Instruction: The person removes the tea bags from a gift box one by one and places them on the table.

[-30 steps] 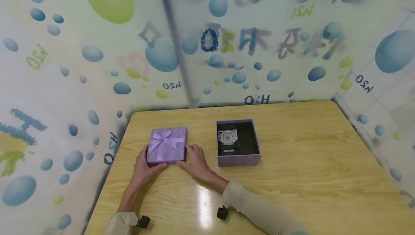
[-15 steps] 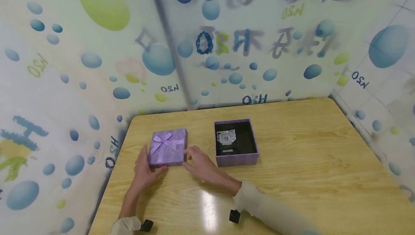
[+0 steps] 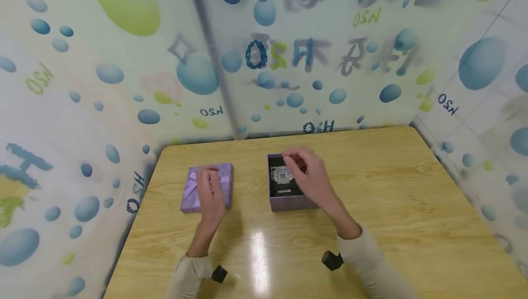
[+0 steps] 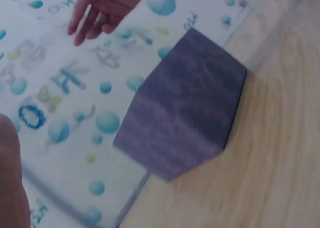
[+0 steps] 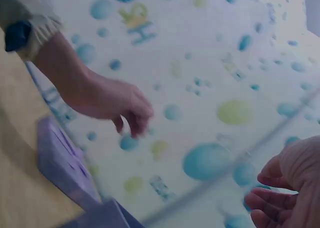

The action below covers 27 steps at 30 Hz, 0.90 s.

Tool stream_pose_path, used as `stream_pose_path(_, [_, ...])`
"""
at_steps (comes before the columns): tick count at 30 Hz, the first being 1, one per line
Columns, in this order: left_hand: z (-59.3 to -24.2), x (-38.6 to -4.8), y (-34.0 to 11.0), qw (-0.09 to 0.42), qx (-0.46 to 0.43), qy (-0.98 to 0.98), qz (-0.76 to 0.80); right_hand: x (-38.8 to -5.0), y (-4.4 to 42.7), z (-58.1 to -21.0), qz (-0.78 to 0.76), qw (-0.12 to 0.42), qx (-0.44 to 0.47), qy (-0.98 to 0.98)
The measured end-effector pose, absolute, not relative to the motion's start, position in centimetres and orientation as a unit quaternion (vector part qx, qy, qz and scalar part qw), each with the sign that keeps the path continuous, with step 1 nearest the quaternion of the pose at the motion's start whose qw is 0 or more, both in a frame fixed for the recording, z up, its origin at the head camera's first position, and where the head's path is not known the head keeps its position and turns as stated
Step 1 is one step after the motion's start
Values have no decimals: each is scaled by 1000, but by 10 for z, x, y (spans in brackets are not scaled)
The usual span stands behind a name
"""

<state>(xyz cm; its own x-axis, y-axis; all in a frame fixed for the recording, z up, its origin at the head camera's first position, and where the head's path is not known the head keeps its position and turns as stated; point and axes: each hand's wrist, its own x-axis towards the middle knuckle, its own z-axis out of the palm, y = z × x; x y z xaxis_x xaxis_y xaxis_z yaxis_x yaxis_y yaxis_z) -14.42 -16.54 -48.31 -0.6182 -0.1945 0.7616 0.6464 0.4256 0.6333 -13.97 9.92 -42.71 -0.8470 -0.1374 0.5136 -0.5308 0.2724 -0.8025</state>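
Observation:
In the head view a purple lid [image 3: 227,193] with a ribbon bow lies flat at the left of the table. My left hand [image 3: 211,198] hangs above it, fingers loosely bent and holding nothing, and hides part of the bow. To the right stands an uncovered purple box [image 3: 293,204] with a black inside. A printed card [image 3: 282,176] shows in its left part. Above the box's right side is my right hand [image 3: 311,177], fingers loosely curved with nothing between them. The left wrist view shows the box's outer walls [image 4: 175,108] and my right hand [image 4: 110,10] raised beyond.
The light wooden table [image 3: 392,189] reaches back to a white wall [image 3: 350,69] with blue and green spots. A side wall [image 3: 62,152] borders the table at the left. Small black wrist devices [image 3: 332,260] sit at both sleeves.
Both hands have left the purple lid, which stays on the table. My left hand has lifted over it, and my right hand has moved right to above the box.

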Motion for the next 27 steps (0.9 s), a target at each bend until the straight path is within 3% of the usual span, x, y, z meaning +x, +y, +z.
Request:
stream_pose_path(5, [-485,-166,-129,411,-131,-726,-535,-155,138,-433,552,193,121,-802])
stream_pose_path(8, [-492,-181,-111,383,-123,-718,-567,-162,151,-437,542,185,93,-814])
stream_pose_path(12, [-505,-186,-90,311,-91,-707,-628,-168,156,-445,529,163,83,-829])
stream_pose_path(20, [-537,-160,-67,76,-49,-731,-676,-175,144,-460,509,104,93,-850])
stream_pose_path(24, [-539,-157,-67,29,-90,-753,-651,-177,134,-468,500,70,98,-858])
stream_pose_path(27, [-537,-160,-70,25,-130,-785,-605,-178,127,-475,489,48,108,-864])
